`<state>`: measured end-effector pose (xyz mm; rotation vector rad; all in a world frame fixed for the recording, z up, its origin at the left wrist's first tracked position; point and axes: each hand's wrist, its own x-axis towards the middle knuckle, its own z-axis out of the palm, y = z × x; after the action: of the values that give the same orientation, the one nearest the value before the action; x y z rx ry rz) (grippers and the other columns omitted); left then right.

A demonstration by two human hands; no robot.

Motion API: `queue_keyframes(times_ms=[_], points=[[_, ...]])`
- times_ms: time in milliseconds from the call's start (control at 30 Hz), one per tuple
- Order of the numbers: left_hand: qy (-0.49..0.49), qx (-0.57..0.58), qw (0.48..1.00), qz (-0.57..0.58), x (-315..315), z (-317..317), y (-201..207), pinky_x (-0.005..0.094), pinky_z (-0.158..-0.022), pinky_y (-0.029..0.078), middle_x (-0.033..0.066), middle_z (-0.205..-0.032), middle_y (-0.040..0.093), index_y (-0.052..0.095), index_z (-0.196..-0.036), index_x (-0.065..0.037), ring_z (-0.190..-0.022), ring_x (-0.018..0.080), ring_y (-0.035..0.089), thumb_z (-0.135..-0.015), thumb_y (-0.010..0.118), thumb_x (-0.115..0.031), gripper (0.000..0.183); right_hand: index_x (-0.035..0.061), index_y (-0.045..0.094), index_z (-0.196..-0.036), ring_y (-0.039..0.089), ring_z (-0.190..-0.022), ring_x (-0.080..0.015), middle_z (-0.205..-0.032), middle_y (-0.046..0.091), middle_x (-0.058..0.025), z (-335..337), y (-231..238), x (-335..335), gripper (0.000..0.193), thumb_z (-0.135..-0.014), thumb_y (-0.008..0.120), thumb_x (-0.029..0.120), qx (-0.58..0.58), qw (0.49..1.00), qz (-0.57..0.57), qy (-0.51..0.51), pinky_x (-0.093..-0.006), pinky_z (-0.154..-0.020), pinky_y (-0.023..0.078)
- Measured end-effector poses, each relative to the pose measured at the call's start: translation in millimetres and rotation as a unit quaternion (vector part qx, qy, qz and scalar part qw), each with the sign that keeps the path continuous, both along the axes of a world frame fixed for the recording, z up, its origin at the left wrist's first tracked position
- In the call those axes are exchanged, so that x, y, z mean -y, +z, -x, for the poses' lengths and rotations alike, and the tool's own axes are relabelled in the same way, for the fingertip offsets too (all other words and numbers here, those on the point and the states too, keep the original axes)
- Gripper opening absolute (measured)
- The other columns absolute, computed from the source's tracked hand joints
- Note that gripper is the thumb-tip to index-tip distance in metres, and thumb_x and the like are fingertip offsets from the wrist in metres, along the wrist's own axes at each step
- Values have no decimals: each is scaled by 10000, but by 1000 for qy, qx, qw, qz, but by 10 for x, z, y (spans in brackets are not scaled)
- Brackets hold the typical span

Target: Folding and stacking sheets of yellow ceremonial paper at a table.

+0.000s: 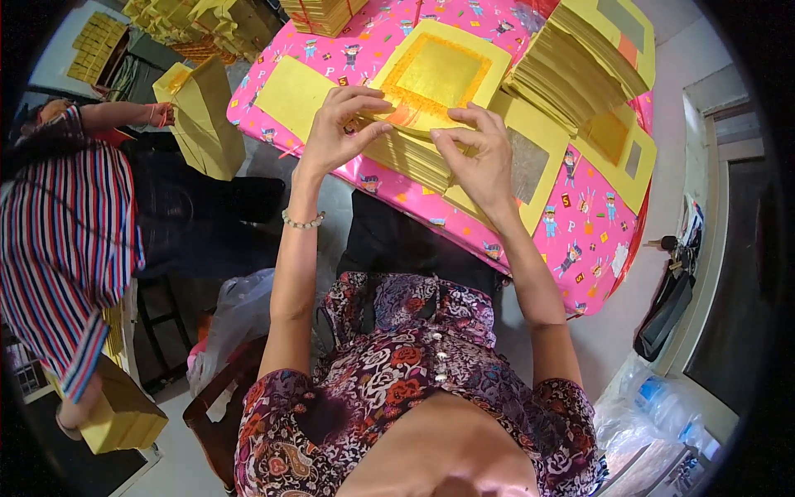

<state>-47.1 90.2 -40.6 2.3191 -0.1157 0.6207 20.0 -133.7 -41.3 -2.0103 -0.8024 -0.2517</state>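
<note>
A thick stack of yellow paper sheets (406, 157) lies near the front edge of the table. Its top sheet (439, 70) bears a gold foil square with an orange border, and its near edge curls up a little. At the left end of that edge, my left hand (338, 132) pinches the paper between thumb and fingers. My right hand (480, 157) grips the same edge farther right, thumb below and fingers above. Under my right wrist lies a yellow sheet with a silver foil patch (523, 161). Left of the stack rests a plain yellow sheet (290, 95).
A pink patterned cloth (571, 240) covers the table. A tall fanned pile of yellow sheets (563, 70) stands at the right, a tied bundle (319, 15) at the back. At left, a person in a striped shirt (74, 224) handles yellow bundles (203, 116). Plastic bags (654, 398) lie lower right.
</note>
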Motion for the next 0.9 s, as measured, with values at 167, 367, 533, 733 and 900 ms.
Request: queue_keyframes(times_ms=[167,367,533,733,900], points=[[-4,-8,1000,-5,16,9,47,353,-857,479,57,-1056,634,713,-938,-100,-1032,236,551,-702,786,-212,272,123,754,-790,536,-1101,-287,-1007,650,-76,10,0,-7,137,-747,711,246,-9,1000,3,-4,-386,-902,445],[-7,-3,1000,-17,-25,-1,24,354,-860,481,57,-1058,632,710,-950,-101,-1040,236,546,-691,793,-227,300,125,754,-790,539,-1099,-289,-1008,650,-76,6,1,-30,136,-745,715,247,-10,1000,-5,-7,-388,-901,447],[-3,0,998,-68,21,-33,105,377,-889,437,72,-1058,618,698,-967,-113,-1047,261,520,-675,797,-271,347,122,753,-799,547,-1091,-281,-1000,659,-81,1,7,-39,144,-752,718,254,-15,1000,-10,-17,-383,-902,446],[-10,56,980,-193,226,-123,300,416,-924,375,66,-1051,582,657,-990,-138,-1034,276,504,-678,760,-212,337,117,749,-831,563,-1055,-260,-997,664,-86,-15,62,-45,171,-764,717,271,-78,996,-47,-20,-355,-877,453],[-45,12,980,-193,271,-216,282,375,-833,427,40,-941,615,651,-949,-122,-944,235,558,-668,680,-55,290,100,738,-874,571,-1008,-250,-988,650,-99,-18,123,-40,216,-763,726,285,-95,994,-55,-9,-349,-873,451]])
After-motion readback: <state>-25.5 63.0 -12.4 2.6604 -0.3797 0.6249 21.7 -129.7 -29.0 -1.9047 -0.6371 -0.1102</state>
